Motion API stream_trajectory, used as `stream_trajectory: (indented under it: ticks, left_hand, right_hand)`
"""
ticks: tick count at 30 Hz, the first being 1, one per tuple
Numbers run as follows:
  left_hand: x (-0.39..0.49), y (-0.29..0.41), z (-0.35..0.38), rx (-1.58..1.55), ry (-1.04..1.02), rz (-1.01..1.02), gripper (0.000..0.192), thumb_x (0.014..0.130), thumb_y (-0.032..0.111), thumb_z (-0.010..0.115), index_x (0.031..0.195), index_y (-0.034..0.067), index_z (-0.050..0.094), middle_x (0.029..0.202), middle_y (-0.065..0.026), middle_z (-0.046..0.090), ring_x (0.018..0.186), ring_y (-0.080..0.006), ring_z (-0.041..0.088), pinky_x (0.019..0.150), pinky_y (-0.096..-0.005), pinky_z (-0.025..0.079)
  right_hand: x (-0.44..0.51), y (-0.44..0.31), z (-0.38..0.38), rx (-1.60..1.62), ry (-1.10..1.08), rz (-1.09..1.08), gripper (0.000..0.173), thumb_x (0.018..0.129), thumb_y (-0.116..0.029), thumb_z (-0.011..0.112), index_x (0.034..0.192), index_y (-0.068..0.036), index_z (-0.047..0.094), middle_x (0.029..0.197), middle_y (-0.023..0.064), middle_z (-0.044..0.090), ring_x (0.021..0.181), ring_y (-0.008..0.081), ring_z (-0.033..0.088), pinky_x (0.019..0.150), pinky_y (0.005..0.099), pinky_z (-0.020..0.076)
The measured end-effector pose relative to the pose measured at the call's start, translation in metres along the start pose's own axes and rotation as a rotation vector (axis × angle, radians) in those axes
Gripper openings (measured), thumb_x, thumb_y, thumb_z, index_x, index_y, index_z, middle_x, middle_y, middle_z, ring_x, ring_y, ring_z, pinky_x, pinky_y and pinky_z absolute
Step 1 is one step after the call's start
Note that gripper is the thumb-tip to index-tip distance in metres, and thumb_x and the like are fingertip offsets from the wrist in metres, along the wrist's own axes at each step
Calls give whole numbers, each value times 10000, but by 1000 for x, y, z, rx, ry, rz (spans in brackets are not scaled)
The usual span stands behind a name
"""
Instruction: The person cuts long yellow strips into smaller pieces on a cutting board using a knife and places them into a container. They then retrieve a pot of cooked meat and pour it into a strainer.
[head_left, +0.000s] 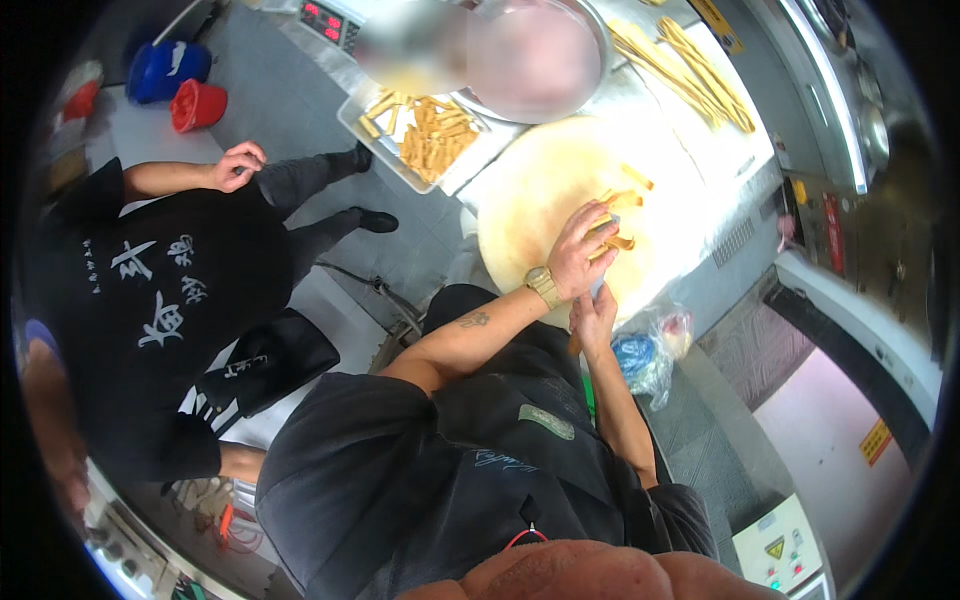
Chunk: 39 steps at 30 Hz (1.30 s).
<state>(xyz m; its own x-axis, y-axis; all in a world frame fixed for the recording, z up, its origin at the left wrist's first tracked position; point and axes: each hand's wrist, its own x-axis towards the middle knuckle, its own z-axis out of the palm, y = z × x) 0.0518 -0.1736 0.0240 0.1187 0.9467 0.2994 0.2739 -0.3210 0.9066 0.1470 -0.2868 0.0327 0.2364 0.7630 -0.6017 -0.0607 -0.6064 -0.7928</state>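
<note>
On a round, pale chopping board (525, 180), my left hand (581, 251), with a watch at the wrist, presses down over several yellow-brown food strips (622, 200). My right hand (595, 319) is just below it, closed round the brown handle (574, 345) of a knife. Part of the knife's blade (598, 286) shows between the hands; the rest is largely hidden by my left hand. One short cut piece (637, 177) lies apart, beyond my fingers. A clear plastic tub (390, 156) of similar short pieces (431, 146) stands left of the board.
Long yellow strips (675, 71) lie on the table's far right. A large metal bowl (604, 56), its contents blurred, and a digital scale (322, 21) are beyond the board. Another person in black (172, 292) stands at left. Plastic bags (652, 356) hang or lie right of my right arm.
</note>
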Motion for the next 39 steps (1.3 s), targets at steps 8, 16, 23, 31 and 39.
stream_trajectory:
  ticks: [8, 16, 23, 31, 39]
  left_hand:
    - [61, -35, -154, 247, 230, -68, 445, 846, 105, 837, 1282, 57, 758, 1477, -196, 604, 1390, -424, 569, 1166, -504, 477]
    - [121, -173, -238, 419, 250, -351, 387, 941, 257, 769, 1248, 21, 790, 1456, -239, 626, 1317, -418, 603, 1134, -472, 481]
    - [99, -196, -209, 535, 180, -604, 476, 964, 442, 707, 1095, 1, 828, 1350, -308, 683, 1298, -465, 607, 1178, -538, 403]
    - [129, -182, -217, 572, 164, -377, 252, 916, 207, 701, 954, -40, 727, 982, -267, 698, 985, -463, 661, 930, -532, 520]
    - [115, -111, -213, 750, 264, -98, 363, 826, 106, 724, 1144, -69, 723, 1184, -292, 624, 1135, -479, 589, 985, -557, 481]
  right_hand:
    - [47, -77, 133, -461, -270, -83, 312, 1005, -157, 637, 1232, 55, 672, 945, 258, 743, 881, 350, 744, 810, 463, 561]
    - [101, -145, 261, -349, -355, 83, 197, 1065, -158, 605, 1063, 38, 601, 674, 110, 592, 442, 217, 564, 410, 397, 475]
    - [66, -79, 124, -561, 7, -296, 197, 1062, -161, 636, 1087, 33, 663, 705, 135, 640, 510, 227, 587, 476, 412, 488]
    - [59, -69, -26, -1087, 643, -85, 251, 1079, -264, 537, 1108, -43, 652, 912, 298, 748, 821, 528, 714, 733, 603, 555]
    - [57, -6, -19, -1244, 375, -358, 180, 1047, -230, 601, 1094, -56, 607, 831, 229, 719, 750, 473, 722, 684, 568, 590]
